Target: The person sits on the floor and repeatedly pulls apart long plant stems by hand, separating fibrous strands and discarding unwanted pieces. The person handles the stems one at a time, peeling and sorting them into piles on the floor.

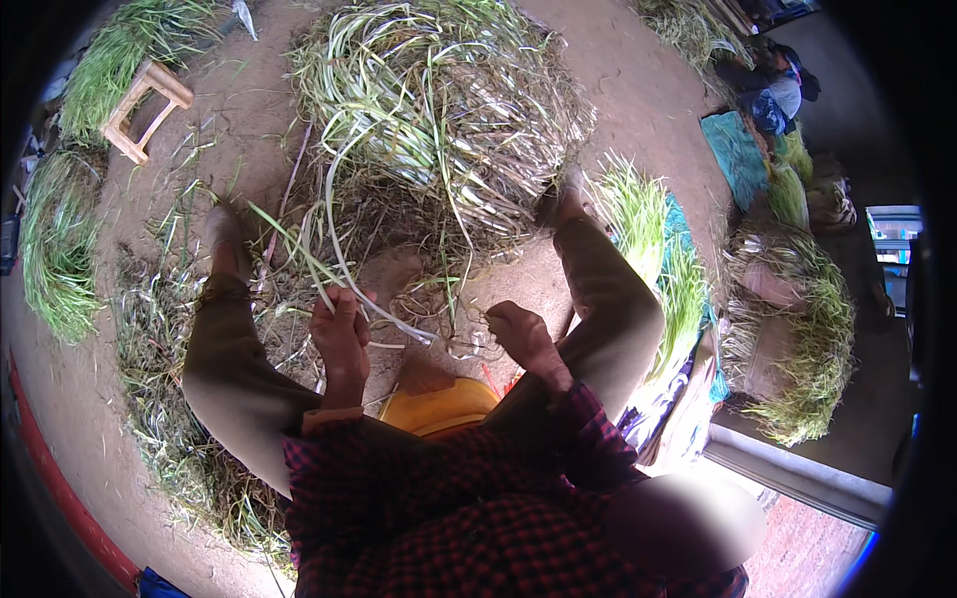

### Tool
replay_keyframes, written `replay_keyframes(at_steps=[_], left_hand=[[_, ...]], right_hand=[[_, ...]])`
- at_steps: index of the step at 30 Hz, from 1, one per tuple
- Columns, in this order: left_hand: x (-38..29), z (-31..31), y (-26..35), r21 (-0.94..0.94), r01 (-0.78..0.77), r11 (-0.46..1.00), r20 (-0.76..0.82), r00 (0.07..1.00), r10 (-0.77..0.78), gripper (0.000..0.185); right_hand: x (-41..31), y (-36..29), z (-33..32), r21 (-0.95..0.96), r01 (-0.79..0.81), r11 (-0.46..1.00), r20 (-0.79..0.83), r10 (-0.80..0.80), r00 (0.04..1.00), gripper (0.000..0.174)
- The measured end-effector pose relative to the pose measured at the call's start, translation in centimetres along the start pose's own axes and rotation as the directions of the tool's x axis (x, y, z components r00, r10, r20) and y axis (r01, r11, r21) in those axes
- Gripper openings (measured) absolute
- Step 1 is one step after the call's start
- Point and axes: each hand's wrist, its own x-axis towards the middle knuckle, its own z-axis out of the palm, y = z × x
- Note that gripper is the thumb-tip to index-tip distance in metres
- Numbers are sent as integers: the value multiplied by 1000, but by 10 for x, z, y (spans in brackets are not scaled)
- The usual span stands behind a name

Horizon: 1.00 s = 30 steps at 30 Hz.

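Note:
My left hand (342, 329) is closed around a few long leafy stalks (334, 217), whose green and pale ends stick out up and to the left. Their white root end (419, 333) bends down to the right, between my hands. To the right, my right hand (519, 336) pinches thin, withered bits of root or leaf at its fingertips. Beyond both hands lies a large heap of long green-and-white stalks (441, 119), with dry roots and leaves mixed in. Loose trimmings (291, 329) are strewn on the ground by my left hand.
A yellow plastic stool (437, 407) is between my legs. Cleaned green stalks (677, 299) lie on a teal sheet (706, 299) beside my right leg. A wooden stool (153, 71) and more green bundles (60, 247) are at left. A person (785, 90) sits at upper right near other piles (792, 329).

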Motion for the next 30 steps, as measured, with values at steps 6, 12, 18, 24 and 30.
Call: replay_keyframes(at_steps=[6, 12, 18, 24, 30], left_hand=[[-19, 2, -4, 285, -52, 957, 107, 994, 22, 11], [-22, 11, -9, 252, 68, 965, 127, 986, -103, 5], [-12, -10, -14, -143, 337, 931, 6, 940, -340, 8], [7, -48, -24, -179, 302, 936, -99, 941, -323, 9], [10, -58, -16, -152, 258, 954, -216, 933, -287, 11]], right_hand=[[44, -109, 25, -85, 296, 952, -191, -307, 933, 22], [58, -110, 57, 705, -12, 709, -40, 57, 998, 10], [51, -96, 46, 971, -50, 234, -3, 220, 975, 11], [40, -66, -2, 982, 68, 174, -108, 230, 967, 9], [29, -26, -53, 965, 242, 97, -259, 252, 932, 11]])
